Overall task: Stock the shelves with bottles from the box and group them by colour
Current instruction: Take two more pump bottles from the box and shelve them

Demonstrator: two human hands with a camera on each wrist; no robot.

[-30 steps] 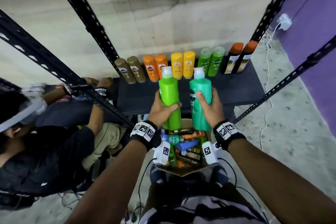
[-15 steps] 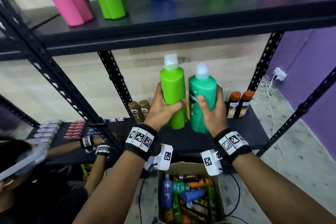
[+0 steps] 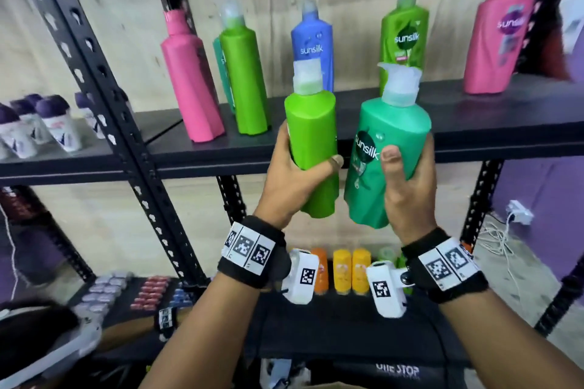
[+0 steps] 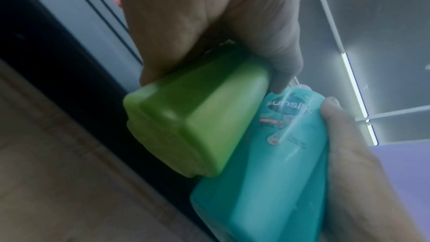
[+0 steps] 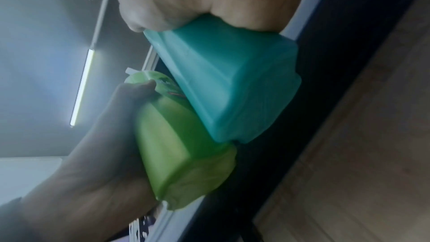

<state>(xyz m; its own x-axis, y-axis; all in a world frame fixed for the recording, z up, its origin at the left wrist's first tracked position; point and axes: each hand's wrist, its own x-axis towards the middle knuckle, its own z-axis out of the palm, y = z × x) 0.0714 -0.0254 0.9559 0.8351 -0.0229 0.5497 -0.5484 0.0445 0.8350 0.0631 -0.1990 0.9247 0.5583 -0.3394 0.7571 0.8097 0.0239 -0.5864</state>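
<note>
My left hand (image 3: pixel 294 177) grips a lime-green bottle (image 3: pixel 313 142) with a clear cap, upright, just in front of the black upper shelf (image 3: pixel 458 123). My right hand (image 3: pixel 407 186) grips a teal-green Sunsilk bottle (image 3: pixel 388 148) beside it. The left wrist view looks up at the lime bottle's base (image 4: pixel 186 126) with the teal bottle (image 4: pixel 267 172) next to it; in the right wrist view the teal base (image 5: pixel 232 89) sits above the lime bottle (image 5: pixel 181 154). On the shelf stand a pink bottle (image 3: pixel 192 85), a lime bottle (image 3: pixel 246 79), a blue bottle (image 3: pixel 313 41), a green Sunsilk bottle (image 3: pixel 404 35) and a pink pump bottle (image 3: pixel 496 41).
A teal bottle is half hidden behind the shelf's lime one. Black slotted uprights (image 3: pixel 126 123) frame the bays. Small purple-capped bottles (image 3: pixel 41 126) fill the left bay. Orange and yellow bottles (image 3: pixel 344 268) stand on the lower shelf. Another person's arm (image 3: pixel 132 331) shows at the bottom left.
Both hands have raised their bottles from above the box and lower shelf up to the upper shelf's front edge. My view has tilted up, and the box has dropped out of sight.
</note>
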